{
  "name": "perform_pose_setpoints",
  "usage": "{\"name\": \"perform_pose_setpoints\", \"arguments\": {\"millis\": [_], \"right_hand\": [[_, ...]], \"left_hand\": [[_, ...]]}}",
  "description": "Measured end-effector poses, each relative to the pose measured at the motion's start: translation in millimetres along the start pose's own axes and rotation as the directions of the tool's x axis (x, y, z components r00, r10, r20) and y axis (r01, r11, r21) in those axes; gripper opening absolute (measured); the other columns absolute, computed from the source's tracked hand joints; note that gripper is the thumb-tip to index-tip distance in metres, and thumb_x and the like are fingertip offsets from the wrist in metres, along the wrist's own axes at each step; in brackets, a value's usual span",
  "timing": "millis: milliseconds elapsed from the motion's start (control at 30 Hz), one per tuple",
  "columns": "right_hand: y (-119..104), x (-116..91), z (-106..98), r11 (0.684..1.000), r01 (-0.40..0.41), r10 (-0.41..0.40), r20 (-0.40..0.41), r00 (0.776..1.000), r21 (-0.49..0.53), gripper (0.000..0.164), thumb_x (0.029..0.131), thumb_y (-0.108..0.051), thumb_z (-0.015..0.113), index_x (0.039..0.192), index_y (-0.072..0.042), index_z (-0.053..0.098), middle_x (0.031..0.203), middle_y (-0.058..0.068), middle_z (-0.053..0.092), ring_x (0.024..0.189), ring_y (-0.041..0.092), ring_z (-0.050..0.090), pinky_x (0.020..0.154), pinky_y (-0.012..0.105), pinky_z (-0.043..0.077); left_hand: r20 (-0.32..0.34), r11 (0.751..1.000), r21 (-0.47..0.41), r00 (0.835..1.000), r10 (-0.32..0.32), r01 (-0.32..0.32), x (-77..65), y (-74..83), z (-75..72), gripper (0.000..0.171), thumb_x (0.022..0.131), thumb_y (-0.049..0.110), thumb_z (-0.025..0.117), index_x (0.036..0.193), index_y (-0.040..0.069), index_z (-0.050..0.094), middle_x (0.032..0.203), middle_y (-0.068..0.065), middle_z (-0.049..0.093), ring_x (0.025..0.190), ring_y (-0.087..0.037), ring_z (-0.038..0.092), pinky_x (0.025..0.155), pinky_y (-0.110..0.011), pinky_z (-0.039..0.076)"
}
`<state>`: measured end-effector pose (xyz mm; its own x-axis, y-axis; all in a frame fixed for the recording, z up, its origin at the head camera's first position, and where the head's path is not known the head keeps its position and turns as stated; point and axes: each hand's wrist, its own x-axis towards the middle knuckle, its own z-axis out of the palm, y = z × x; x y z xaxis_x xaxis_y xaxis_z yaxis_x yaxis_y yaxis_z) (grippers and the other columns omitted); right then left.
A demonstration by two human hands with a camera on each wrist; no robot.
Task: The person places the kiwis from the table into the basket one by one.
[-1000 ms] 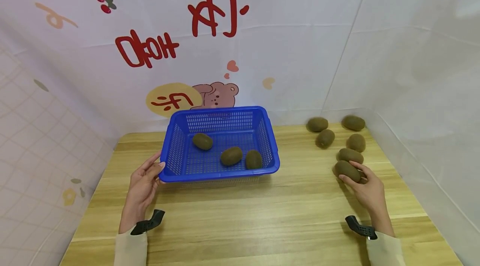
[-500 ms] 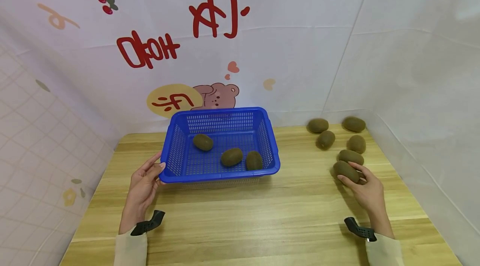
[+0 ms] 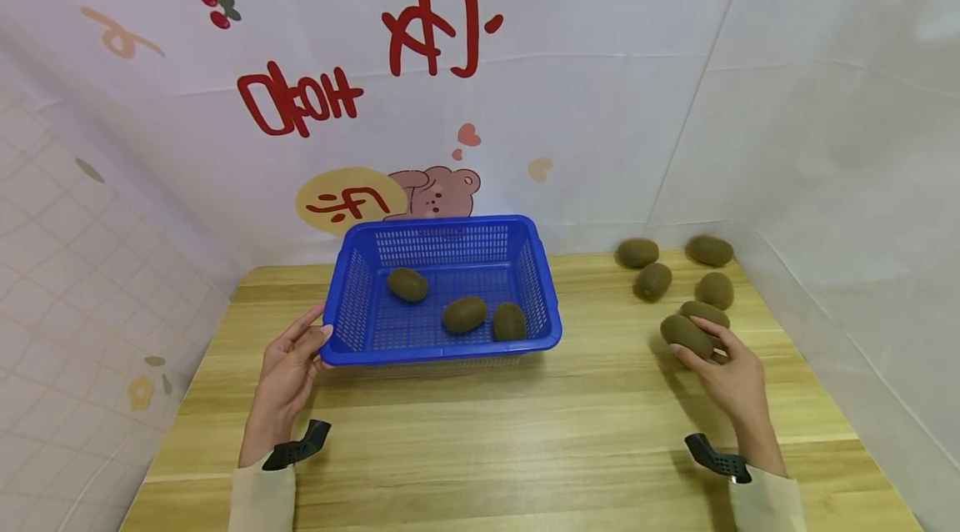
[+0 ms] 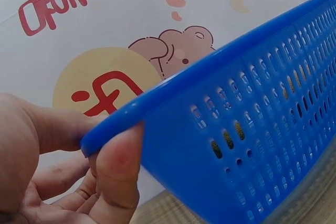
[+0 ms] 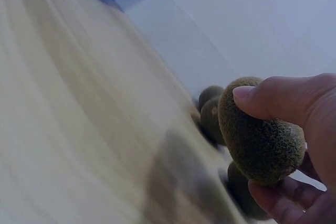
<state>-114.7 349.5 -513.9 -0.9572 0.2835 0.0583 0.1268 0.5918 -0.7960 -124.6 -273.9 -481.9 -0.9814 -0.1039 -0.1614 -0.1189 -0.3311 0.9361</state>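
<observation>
A blue plastic basket (image 3: 438,354) with three kiwis lying in it stands at the back left of the table. My left hand (image 3: 288,369) pinches the rim at its near left corner; the left wrist view shows thumb and fingers on either side of the rim (image 4: 157,90). On the right, my right hand (image 3: 735,378) grips a brown kiwi (image 3: 686,337) between thumb and fingers. In the right wrist view that kiwi (image 5: 260,137) appears held above the wooden surface, its shadow below. Just behind it, another kiwi (image 3: 705,313) is partly hidden by the hand.
Several loose kiwis lie at the back right, among them one kiwi (image 3: 652,282) nearer the basket and one kiwi (image 3: 708,250) by the corner. White printed sheets (image 3: 600,115) wall the wooden table (image 3: 487,440) at the back and sides.
The right hand has shifted slightly left with its kiwi, which has come up a little off the table. The left hand and the basket keep their places.
</observation>
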Motion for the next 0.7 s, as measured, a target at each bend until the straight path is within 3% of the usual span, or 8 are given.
{"name": "perform_pose_setpoints", "arguments": {"millis": [167,367,700], "right_hand": [[-10,1,7,0.999,0.02,-0.02,-0.003,1.0,0.049,0.064,0.088,-0.037,0.083,0.143,-0.017,0.06,0.125,-0.002,0.057,0.083,-0.007,0.063,0.061,0.019,0.055],[-22,2,14,0.998,0.047,-0.047,0.014,0.999,0.048,0.063,0.089,-0.04,0.081,0.144,-0.02,0.06,0.138,0.007,0.056,0.091,-0.011,0.06,0.067,0.015,0.054],[-46,9,28,0.977,0.158,-0.168,0.063,0.984,0.143,0.062,0.088,-0.032,0.083,0.144,-0.019,0.059,0.134,0.007,0.06,0.1,-0.009,0.062,0.072,0.015,0.054]], "left_hand": [[-0.006,1.0,0.004,1.0,-0.006,0.006,-0.7,0.2,0.7,0.066,0.099,0.012,0.068,0.156,0.001,0.037,0.097,0.0,0.066,0.076,-0.008,0.068,0.058,-0.019,0.058],[-0.004,1.0,0.011,1.0,-0.005,0.005,-0.6,0.5,0.8,0.066,0.1,0.012,0.068,0.157,0.001,0.036,0.097,0.001,0.067,0.076,-0.007,0.068,0.058,-0.019,0.058],[0.005,1.0,0.005,1.0,0.001,-0.001,-0.5,-0.1,1.2,0.066,0.1,0.011,0.067,0.157,0.0,0.035,0.096,0.001,0.066,0.075,-0.007,0.068,0.058,-0.019,0.058]]}}
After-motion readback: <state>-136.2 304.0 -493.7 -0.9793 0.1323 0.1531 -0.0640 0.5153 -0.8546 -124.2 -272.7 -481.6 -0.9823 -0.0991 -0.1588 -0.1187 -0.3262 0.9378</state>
